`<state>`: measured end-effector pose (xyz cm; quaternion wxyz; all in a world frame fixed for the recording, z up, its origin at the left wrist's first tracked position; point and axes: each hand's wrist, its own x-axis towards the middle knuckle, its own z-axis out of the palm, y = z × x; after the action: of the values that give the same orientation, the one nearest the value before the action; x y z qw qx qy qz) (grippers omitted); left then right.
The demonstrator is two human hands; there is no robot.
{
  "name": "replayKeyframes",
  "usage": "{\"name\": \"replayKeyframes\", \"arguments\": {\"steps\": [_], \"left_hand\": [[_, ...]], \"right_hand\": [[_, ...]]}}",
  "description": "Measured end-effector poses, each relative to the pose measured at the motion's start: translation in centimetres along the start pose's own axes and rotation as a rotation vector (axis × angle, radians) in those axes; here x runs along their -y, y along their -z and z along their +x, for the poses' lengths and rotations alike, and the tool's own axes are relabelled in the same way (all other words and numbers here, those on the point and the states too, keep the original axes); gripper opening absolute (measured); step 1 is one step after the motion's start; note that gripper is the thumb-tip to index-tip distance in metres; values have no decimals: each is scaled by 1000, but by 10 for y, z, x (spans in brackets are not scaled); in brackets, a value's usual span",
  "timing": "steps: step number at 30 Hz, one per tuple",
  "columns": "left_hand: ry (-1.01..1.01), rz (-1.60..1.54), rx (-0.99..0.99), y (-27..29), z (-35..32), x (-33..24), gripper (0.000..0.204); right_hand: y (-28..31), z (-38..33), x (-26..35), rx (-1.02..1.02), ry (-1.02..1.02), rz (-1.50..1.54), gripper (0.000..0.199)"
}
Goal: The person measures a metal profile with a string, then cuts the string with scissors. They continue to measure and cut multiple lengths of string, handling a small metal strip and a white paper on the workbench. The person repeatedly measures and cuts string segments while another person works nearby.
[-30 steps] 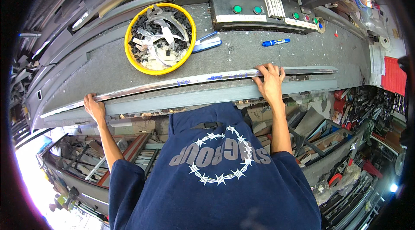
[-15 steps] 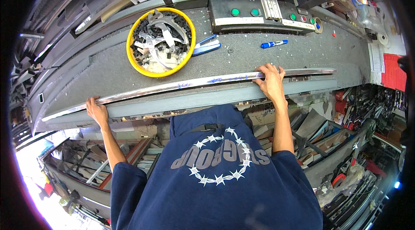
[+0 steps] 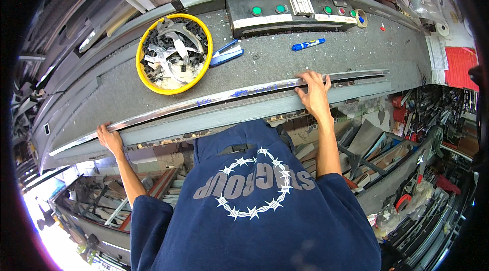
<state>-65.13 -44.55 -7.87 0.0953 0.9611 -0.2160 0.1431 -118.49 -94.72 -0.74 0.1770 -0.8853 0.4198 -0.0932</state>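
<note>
A long silver metal strip (image 3: 214,100) with blue marks lies along the front edge of the grey workbench (image 3: 285,62). My left hand (image 3: 109,137) grips the strip near its left end. Toward the right end, my right hand (image 3: 313,93) rests on it with fingers curled over its top. My dark blue shirt fills the lower middle of the picture.
A yellow bowl (image 3: 173,53) of metal offcuts stands at the back left. Beside it lies a blue stapler-like tool (image 3: 226,53). A blue marker (image 3: 308,44) lies before a black machine (image 3: 290,1) with green buttons. Racks of metal profiles sit under the bench.
Both hands stay on the strip. The view has shifted slightly, with the strip sitting a little closer to the bench's front edge.
</note>
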Motion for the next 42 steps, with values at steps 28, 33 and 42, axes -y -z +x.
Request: {"name": "replayKeyframes", "arguments": {"steps": [28, 33, 42], "left_hand": [[-29, -37, -48, -7, -2, 5, 40], [-156, 61, -28, 2, -1, 7, 38], [-86, 20, 278, 53, 0, -40, 40]], "right_hand": [[-2, -19, -51, -213, -132, -2, 33], [-1, -3, -42, -60, -67, -49, 35], [-14, 10, 17, 129, 102, -90, 36]]}}
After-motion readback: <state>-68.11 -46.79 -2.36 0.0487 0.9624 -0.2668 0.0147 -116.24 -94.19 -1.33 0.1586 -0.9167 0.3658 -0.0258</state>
